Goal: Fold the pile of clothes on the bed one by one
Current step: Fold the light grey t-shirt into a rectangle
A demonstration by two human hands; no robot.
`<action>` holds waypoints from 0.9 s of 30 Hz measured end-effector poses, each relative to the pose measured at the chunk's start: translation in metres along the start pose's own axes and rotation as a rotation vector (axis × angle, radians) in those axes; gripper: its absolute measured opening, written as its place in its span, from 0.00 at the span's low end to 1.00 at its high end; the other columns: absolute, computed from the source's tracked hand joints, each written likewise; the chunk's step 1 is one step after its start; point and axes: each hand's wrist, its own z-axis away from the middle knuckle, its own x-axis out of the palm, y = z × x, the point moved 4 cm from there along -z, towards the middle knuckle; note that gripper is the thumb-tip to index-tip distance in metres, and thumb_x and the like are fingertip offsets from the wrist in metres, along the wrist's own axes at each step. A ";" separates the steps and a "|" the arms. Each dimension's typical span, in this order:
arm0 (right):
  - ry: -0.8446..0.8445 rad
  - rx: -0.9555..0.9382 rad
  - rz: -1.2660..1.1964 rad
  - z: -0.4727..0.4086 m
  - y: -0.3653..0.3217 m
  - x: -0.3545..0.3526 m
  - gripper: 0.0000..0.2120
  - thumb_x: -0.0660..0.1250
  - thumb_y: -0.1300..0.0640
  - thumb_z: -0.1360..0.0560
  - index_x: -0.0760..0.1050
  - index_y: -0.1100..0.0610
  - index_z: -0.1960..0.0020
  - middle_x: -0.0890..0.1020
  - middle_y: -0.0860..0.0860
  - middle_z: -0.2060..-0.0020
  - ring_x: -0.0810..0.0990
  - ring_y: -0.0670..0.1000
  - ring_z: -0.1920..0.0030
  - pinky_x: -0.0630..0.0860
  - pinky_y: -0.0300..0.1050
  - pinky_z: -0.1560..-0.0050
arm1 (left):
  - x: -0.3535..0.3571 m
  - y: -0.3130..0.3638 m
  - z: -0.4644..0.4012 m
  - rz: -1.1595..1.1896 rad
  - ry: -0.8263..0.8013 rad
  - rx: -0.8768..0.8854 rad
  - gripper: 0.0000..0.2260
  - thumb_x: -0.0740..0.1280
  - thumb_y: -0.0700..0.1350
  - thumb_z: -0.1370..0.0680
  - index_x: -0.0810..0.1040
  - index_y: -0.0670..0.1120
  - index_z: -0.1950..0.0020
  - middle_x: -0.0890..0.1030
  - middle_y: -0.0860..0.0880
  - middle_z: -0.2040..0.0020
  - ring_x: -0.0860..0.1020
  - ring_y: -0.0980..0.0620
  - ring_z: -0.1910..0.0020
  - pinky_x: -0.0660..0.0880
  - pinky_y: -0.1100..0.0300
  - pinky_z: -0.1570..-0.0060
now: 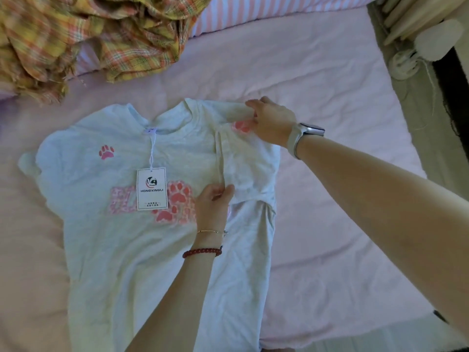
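we've got pale blue paw-print t-shirt [106,237] flat on pink bed sheet [317,80], tag on; right sleeve folded in, left hand [212,208] pinching sleeve edge, right hand [272,123] gripping shoulder, plaid pile [76,34] far left

Occlusions and cut-offs, head view

Left hand [212,207] covers the right part of the pink print on the t-shirt [121,240]; folded-in sleeve [247,171] under the right hand [271,123] hides most of a paw print. Shirt hem runs off the bottom edge near the left forearm. Small text on the hang tag [152,188] is unreadable. Plaid cloth [76,34], far beyond the left hand, is blurred and cropped top-left.
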 end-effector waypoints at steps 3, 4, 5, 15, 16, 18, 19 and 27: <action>0.066 -0.020 0.035 -0.006 -0.010 -0.004 0.12 0.58 0.53 0.22 0.75 0.56 0.45 0.76 0.55 0.45 0.76 0.60 0.47 0.68 0.46 0.55 | -0.022 -0.013 -0.001 0.195 -0.006 -0.083 0.12 0.70 0.35 0.28 0.72 0.46 0.69 0.78 0.53 0.74 0.77 0.54 0.69 0.76 0.54 0.58; 0.130 -0.029 0.020 -0.005 -0.013 -0.004 0.10 0.57 0.56 0.22 0.74 0.57 0.46 0.75 0.55 0.46 0.76 0.61 0.49 0.67 0.47 0.56 | -0.028 -0.022 -0.002 0.229 0.002 -0.114 0.12 0.70 0.34 0.28 0.72 0.46 0.68 0.79 0.52 0.73 0.79 0.51 0.67 0.77 0.51 0.56; 0.184 -0.045 0.020 -0.003 -0.017 -0.004 0.10 0.55 0.57 0.22 0.73 0.58 0.46 0.75 0.56 0.46 0.76 0.62 0.51 0.67 0.48 0.57 | -0.033 -0.029 -0.002 0.230 0.027 -0.119 0.12 0.69 0.33 0.28 0.72 0.45 0.67 0.80 0.52 0.72 0.80 0.50 0.67 0.77 0.51 0.56; 0.026 -0.127 0.196 0.013 -0.055 0.037 0.17 0.54 0.50 0.20 0.66 0.58 0.35 0.73 0.55 0.40 0.76 0.61 0.47 0.68 0.48 0.57 | -0.028 -0.025 -0.010 -0.097 -0.053 -0.023 0.07 0.68 0.43 0.26 0.76 0.46 0.64 0.77 0.52 0.69 0.74 0.65 0.72 0.72 0.66 0.65; 0.061 -0.099 0.133 0.013 -0.057 0.036 0.15 0.55 0.52 0.20 0.68 0.59 0.37 0.72 0.56 0.41 0.76 0.62 0.49 0.68 0.48 0.58 | -0.029 -0.024 -0.010 -0.114 -0.037 -0.014 0.06 0.67 0.41 0.25 0.76 0.45 0.63 0.77 0.52 0.68 0.74 0.65 0.73 0.72 0.67 0.66; 0.141 -0.079 -0.049 0.017 -0.060 0.036 0.15 0.57 0.56 0.21 0.67 0.58 0.35 0.69 0.56 0.38 0.77 0.62 0.50 0.70 0.48 0.59 | -0.036 -0.023 -0.009 -0.151 0.022 0.000 0.01 0.66 0.39 0.25 0.77 0.43 0.56 0.79 0.50 0.63 0.77 0.60 0.66 0.73 0.64 0.60; 0.136 -0.084 -0.096 0.021 -0.063 0.039 0.19 0.58 0.57 0.22 0.64 0.57 0.31 0.65 0.56 0.35 0.76 0.61 0.48 0.72 0.48 0.58 | -0.042 -0.021 -0.008 -0.166 0.047 0.020 0.01 0.66 0.38 0.25 0.77 0.43 0.54 0.79 0.51 0.61 0.76 0.57 0.63 0.73 0.62 0.56; -0.134 -0.059 0.270 0.090 -0.115 0.112 0.26 0.48 0.47 0.20 0.48 0.50 0.24 0.43 0.55 0.24 0.44 0.63 0.26 0.43 0.67 0.30 | -0.177 -0.046 -0.013 -0.178 0.408 0.106 0.09 0.64 0.39 0.24 0.77 0.36 0.48 0.78 0.41 0.50 0.74 0.49 0.55 0.68 0.68 0.59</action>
